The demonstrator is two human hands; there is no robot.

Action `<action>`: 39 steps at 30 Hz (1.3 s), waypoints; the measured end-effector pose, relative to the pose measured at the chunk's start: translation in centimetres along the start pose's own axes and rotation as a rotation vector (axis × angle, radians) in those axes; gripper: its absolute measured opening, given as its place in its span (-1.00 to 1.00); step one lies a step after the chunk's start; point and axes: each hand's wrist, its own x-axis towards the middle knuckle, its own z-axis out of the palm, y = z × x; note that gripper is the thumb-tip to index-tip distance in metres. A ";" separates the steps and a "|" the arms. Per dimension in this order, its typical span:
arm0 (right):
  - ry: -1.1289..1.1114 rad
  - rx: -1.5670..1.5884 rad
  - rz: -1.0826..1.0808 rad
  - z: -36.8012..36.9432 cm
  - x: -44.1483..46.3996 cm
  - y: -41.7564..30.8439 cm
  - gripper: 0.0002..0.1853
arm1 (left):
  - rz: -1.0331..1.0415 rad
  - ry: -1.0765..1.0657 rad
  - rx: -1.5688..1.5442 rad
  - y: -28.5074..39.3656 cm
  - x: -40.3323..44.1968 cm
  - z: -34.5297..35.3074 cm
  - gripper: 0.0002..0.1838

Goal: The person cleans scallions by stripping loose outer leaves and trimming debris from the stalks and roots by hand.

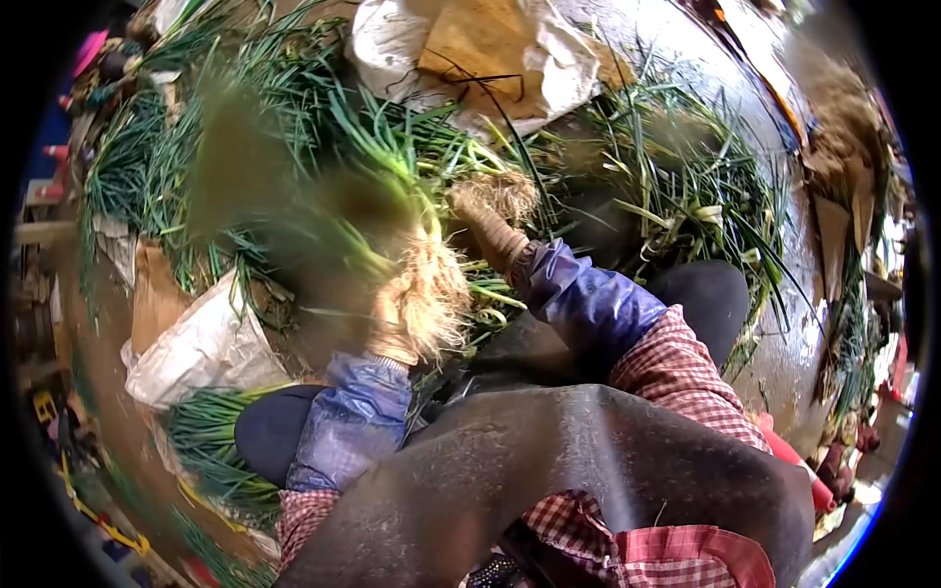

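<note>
My left hand (392, 312), in a pale glove, is closed around the root end of a bunch of green onions (377, 147). The bunch's pale, stringy roots (436, 294) hang out beside the hand, and its green leaves fan up and to the left. My right hand (480, 220), in a brownish glove, is beside the stalks with its fingers curled in. Whatever it may grip is hidden. Just beyond it is another clump of onion roots (510, 196). Dark smudges on the lens blur part of the leaves.
Loose green onions (686, 176) are heaped to the right, with more (137, 167) at the left. A white sack (392, 49) lies at the top and another (201, 348) at lower left. A dark apron (412, 470) covers my lap. Wet floor (799, 304) shows at the right.
</note>
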 end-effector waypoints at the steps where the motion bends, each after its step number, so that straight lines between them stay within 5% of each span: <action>1: -0.054 0.079 -0.054 0.3 1.8 2.1 -0.53 | 0.010 0.018 0.003 -0.2 0.0 -0.2 -0.68; 2: -0.105 0.160 -0.109 2.0 2.0 2.8 -0.51 | 0.017 0.034 0.007 -0.2 -0.5 1.0 -0.70; 3: -0.348 0.259 0.060 2.5 1.7 3.0 -0.53 | 0.050 0.001 -0.046 -0.3 0.3 -0.7 -0.70; 7: -0.244 -0.381 -0.304 4.2 2.6 3.9 -0.60 | 0.262 0.058 0.316 -0.4 0.5 -1.6 -0.85; 9: -0.198 -0.393 -0.350 5.3 2.2 3.8 -0.64 | 0.249 0.151 0.364 0.1 -0.5 -0.4 -0.80; 13: -0.193 0.111 -0.166 7.2 3.3 -0.5 -0.81 | 0.306 0.136 0.518 0.8 -1.6 0.6 -0.74; 16: -0.021 0.229 -0.162 4.9 7.4 -0.2 -0.89 | 0.348 0.151 0.456 0.2 -0.7 -1.5 -0.73; 17: 0.012 -0.021 -0.227 4.2 7.6 0.0 -0.90 | 0.327 0.192 0.430 0.3 -0.9 -1.4 -0.73; 18: -0.010 0.246 -0.151 5.6 4.9 -0.8 -0.96 | 0.371 0.160 0.399 0.3 -0.7 -1.5 -0.74; 20: -0.179 0.025 -0.169 4.7 3.2 0.2 -0.98 | 0.372 0.129 0.408 0.5 -0.7 -1.8 -0.76; 24: -0.108 -0.507 -0.025 7.0 -2.4 0.1 -0.90 | 0.348 0.068 0.342 1.3 -1.5 -1.1 -0.78; 25: -0.252 -0.707 -0.099 5.8 -1.9 0.8 -0.83 | 0.332 0.099 0.342 1.3 -1.9 -0.8 -0.78; 26: -0.406 -1.531 -0.612 -1.7 4.8 5.7 -0.90 | 0.314 0.130 0.344 1.4 -2.3 -0.5 -0.78; 27: -0.462 -1.647 -0.463 0.7 1.8 4.2 -0.91 | 0.462 0.048 0.524 1.3 -1.3 -1.8 -0.78; 29: -0.726 -1.991 0.012 4.1 -0.7 2.9 -0.85 | 0.363 0.085 0.362 0.8 -1.4 -1.6 -0.80; 30: -0.514 -2.140 -0.020 3.4 -2.8 2.5 -0.83 | 0.316 0.120 0.226 1.0 -2.2 -0.3 -0.78; 32: -0.497 -2.367 0.192 3.1 -2.6 0.7 -0.78 | 0.264 -0.034 0.094 0.8 -1.2 -2.2 -0.76; 33: -0.497 -2.209 0.042 1.9 -1.3 0.2 -0.70 | 0.669 -0.008 0.824 1.0 -1.0 -2.5 -0.77; 34: -0.269 -2.070 -0.164 1.1 0.3 0.4 -0.57 | 0.598 -0.002 0.700 0.7 -0.8 -2.8 -0.78; 35: -0.006 -1.823 -0.486 4.5 -2.5 -1.7 -0.64 | 0.531 0.011 0.569 0.5 -0.8 -2.9 -0.78; 38: 0.075 -0.846 -0.145 9.6 -3.0 -4.7 -0.73 | 0.387 -0.040 0.156 -0.1 0.7 -4.9 -0.83; 39: -0.026 -1.026 -0.232 8.9 -1.1 -4.0 -0.71 | 0.359 0.003 0.098 -0.1 -0.2 -3.2 -0.85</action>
